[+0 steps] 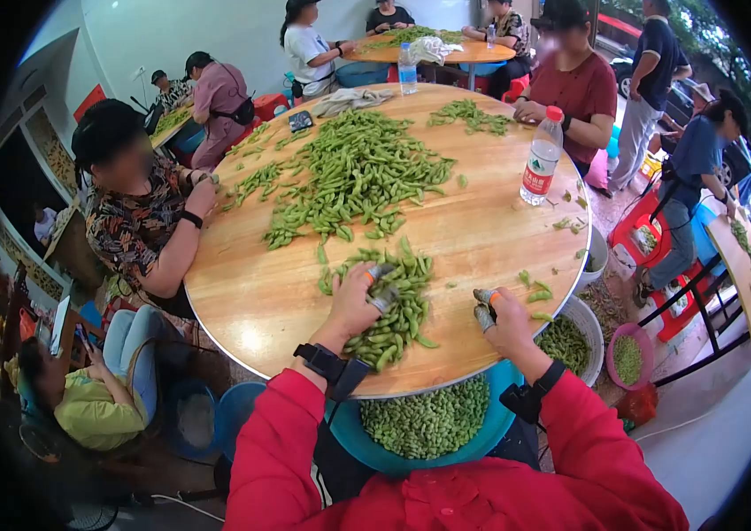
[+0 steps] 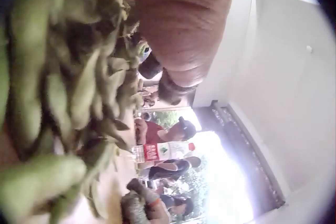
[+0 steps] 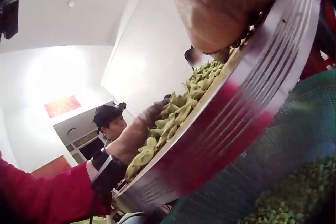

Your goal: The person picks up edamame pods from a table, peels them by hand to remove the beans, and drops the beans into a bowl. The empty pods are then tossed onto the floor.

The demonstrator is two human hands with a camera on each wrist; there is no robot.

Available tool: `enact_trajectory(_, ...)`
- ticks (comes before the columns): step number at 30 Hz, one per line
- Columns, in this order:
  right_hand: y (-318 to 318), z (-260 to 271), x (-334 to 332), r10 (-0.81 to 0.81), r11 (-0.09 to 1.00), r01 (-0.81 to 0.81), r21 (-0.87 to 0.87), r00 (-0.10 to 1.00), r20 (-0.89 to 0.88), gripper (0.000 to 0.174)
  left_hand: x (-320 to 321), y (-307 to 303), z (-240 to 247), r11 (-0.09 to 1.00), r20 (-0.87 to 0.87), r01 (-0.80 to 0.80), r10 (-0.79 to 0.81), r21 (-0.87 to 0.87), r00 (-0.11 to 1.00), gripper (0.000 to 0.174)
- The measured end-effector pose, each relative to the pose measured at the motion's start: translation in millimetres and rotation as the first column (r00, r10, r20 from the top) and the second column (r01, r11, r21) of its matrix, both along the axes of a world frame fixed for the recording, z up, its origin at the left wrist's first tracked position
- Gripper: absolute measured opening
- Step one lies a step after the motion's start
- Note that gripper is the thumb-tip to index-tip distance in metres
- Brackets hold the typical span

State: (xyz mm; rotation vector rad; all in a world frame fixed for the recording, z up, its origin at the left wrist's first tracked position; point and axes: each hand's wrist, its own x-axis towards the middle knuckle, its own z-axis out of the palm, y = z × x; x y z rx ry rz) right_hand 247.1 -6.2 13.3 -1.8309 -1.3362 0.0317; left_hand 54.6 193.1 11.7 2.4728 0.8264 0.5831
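My left hand point(image 1: 356, 299) lies over a small heap of green soybean pods point(image 1: 400, 305) near the front edge of the round wooden table point(image 1: 473, 252). Its covered thumb and finger touch the pods, and the other fingers are hidden. In the left wrist view, pods point(image 2: 84, 87) crowd close beside that hand. To the right, my right hand point(image 1: 510, 326) hovers at the table edge, its covered fingertips pointing left and slightly bent. No pod shows between them. Below the edge, a blue tub point(image 1: 505, 379) of shelled beans point(image 1: 424, 420) sits at my lap.
A large pod pile point(image 1: 353, 173) covers the table's middle. A water bottle point(image 1: 542, 157) stands on the right. People sit at the left and far right of the table. A white basket point(image 1: 595, 320) and a pink basin point(image 1: 630, 356) stand on the floor at right.
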Motion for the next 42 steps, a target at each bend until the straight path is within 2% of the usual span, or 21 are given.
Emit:
enact_trajectory(1, -0.4, -0.8, 0.7, 0.0, 1.0, 0.0, -0.002, 1.0, 0.007, 0.023, -3.5, -0.6, 3.6, 0.991, 0.153, 0.048, -0.029, -0.123, 0.988, 0.051)
enact_trajectory(3, -1.1, -3.0, 0.5, 0.008, 1.0, -0.008, 0.001, 1.0, 0.004, 0.023, -20.7, 0.1, 11.4, 0.927, 0.45, 0.181, -0.014, -0.329, 0.893, 0.053)
enact_trajectory(4, -1.0, -2.9, 0.4, 0.013, 1.0, -0.013, 0.009, 1.0, -0.005, 0.023, -33.1, -10.8, 27.0, 0.948, 0.452, 0.114, 0.035, -0.297, 0.891, 0.06)
enact_trajectory(7, -1.0, -2.1, -0.6, 0.024, 0.999, -0.023, 0.03, 1.0, -0.019, 0.023, -73.0, -46.5, 46.4, 0.999, 0.333, -0.021, 0.012, 0.026, 0.943, 0.076)
enact_trajectory(8, -0.8, -2.4, -0.7, 0.022, 0.999, -0.021, 0.028, 0.999, -0.028, 0.023, -79.9, -63.0, 49.1, 0.999, 0.185, -0.039, 0.037, 0.01, 0.982, 0.092)
enact_trajectory(11, -1.3, 0.2, -2.0, 0.022, 1.0, -0.021, 0.022, 0.999, -0.035, 0.023, -81.2, -100.5, 30.5, 0.99, -0.111, -0.085, 0.098, 0.115, 0.989, 0.102)
enact_trajectory(14, -1.1, 1.7, -1.0, 0.015, 1.0, -0.015, -0.001, 1.0, -0.018, 0.023, -68.6, -99.4, 10.1, 0.971, -0.181, -0.105, 0.145, 0.213, 0.973, 0.102)
enact_trajectory(17, -1.7, 3.6, -2.1, 0.01, 1.0, -0.01, 0.0, 1.0, -0.009, 0.022, -50.6, -74.3, 4.0, 0.959, -0.225, -0.157, 0.211, 0.236, 0.951, 0.102)
enact_trajectory(21, -1.9, 2.8, -1.8, 0.015, 1.0, -0.015, 0.025, 1.0, 0.022, 0.022, -48.2, -46.6, 24.7, 0.948, -0.186, -0.125, 0.184, 0.291, 0.965, 0.091)
enact_trajectory(22, -0.5, 2.3, -1.0, 0.011, 1.0, -0.011, 0.02, 1.0, 0.028, 0.022, -50.6, -37.8, 39.4, 0.903, -0.025, -0.181, 0.207, 0.389, 0.978, 0.075)
enact_trajectory(24, -0.5, 0.9, -0.1, 0.001, 1.0, -0.001, 0.002, 0.999, 0.039, 0.023, -59.2, 4.2, 34.4, 0.929, 0.206, -0.336, 0.302, 0.155, 0.931, 0.044)
enact_trajectory(26, -0.9, 3.5, -0.4, 0.005, 1.0, -0.005, -0.006, 1.0, -0.005, 0.023, -55.4, 40.8, 32.5, 0.895, 0.159, -0.445, 0.442, -0.016, 0.883, 0.024)
enact_trajectory(30, -0.2, 2.2, -0.7, -0.001, 1.0, 0.001, -0.006, 0.999, -0.038, 0.023, -33.2, 87.0, 16.5, 0.831, -0.097, -0.555, 0.551, -0.019, 0.829, 0.029)
enact_trajectory(33, 0.2, 0.3, 1.9, -0.001, 1.0, 0.001, 0.013, 1.0, 0.024, 0.021, -17.2, 92.0, 14.9, 0.831, -0.232, -0.538, 0.555, 0.137, 0.799, 0.029)
enact_trajectory(41, 0.2, 1.1, 1.2, -0.014, 1.0, 0.014, 0.012, 1.0, -0.027, 0.022, -29.0, 86.9, 16.6, 0.862, -0.193, -0.464, 0.5, 0.202, 0.844, 0.015)
enact_trajectory(42, -0.4, 1.8, 1.6, -0.01, 1.0, 0.01, 0.013, 0.999, -0.032, 0.021, -32.0, 84.8, 14.7, 0.894, -0.072, -0.447, 0.447, 0.017, 0.891, 0.013)
